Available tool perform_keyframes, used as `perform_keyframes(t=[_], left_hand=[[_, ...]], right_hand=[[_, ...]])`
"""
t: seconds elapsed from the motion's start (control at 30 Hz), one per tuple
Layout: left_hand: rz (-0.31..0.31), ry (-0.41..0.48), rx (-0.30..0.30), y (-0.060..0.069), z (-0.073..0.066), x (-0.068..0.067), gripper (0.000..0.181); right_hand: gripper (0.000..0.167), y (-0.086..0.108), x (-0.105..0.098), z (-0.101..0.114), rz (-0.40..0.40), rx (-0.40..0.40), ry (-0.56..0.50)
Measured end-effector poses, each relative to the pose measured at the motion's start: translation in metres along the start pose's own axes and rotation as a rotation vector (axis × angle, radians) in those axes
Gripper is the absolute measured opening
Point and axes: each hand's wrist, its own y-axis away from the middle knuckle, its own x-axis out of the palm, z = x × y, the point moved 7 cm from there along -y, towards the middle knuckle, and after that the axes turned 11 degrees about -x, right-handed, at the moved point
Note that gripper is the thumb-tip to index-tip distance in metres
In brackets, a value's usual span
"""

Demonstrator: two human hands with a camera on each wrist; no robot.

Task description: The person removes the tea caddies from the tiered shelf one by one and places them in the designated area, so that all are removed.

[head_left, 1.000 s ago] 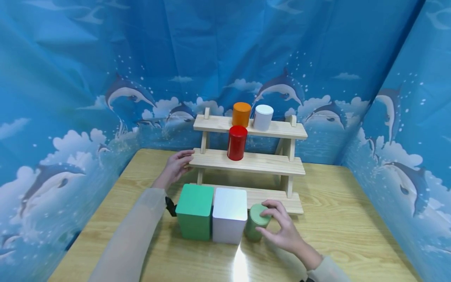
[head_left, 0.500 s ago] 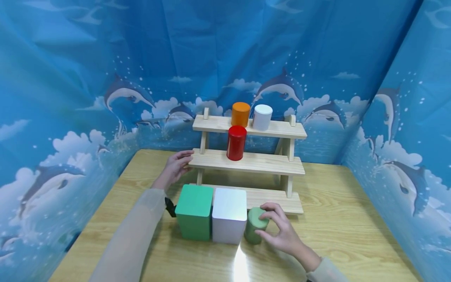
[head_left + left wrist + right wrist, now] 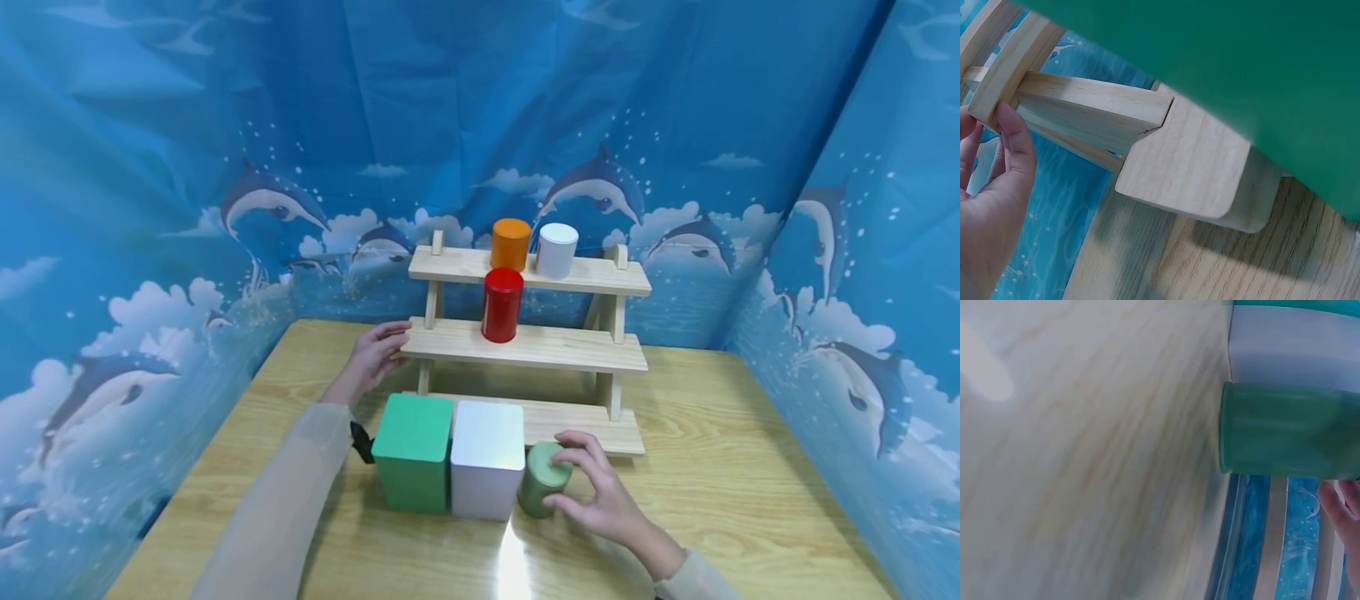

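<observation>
In the head view, a three-tier wooden display shelf (image 3: 570, 350) stands on the table. My left hand (image 3: 371, 357) pinches the left end of its middle board; the left wrist view shows thumb and fingers on the board end (image 3: 999, 94). My right hand (image 3: 600, 496) holds a green cylindrical can (image 3: 538, 487) by its upper part, with the can upright at the table. This can sits against the right side of a white box (image 3: 487, 467). Left of that box is a green box (image 3: 414, 475). The right wrist view shows the green can (image 3: 1285, 431) alongside the white box.
An orange can (image 3: 510, 243) and a white can (image 3: 557, 250) stand on the top board, and a red can (image 3: 501, 307) on the middle one. Both boxes partly hide the bottom board (image 3: 577, 421). Dolphin-print curtains (image 3: 480, 117) surround the table (image 3: 720, 467).
The green can and my right hand have shifted slightly toward the front of the table, then stayed there. My left hand keeps its place on the shelf.
</observation>
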Motion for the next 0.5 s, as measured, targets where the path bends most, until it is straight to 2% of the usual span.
perform_keyframes(t=[0.27, 0.5], left_hand=[[-0.005, -0.005, 0.006, 0.001, 0.000, 0.000, 0.029], [0.005, -0.008, 0.012, 0.001, 0.000, 0.000, 0.032]], right_hand=[[0.050, -0.008, -0.008, 0.003, -0.037, -0.080, 0.001], [0.049, -0.015, -0.017, 0.002, -0.069, -0.082, 0.004]])
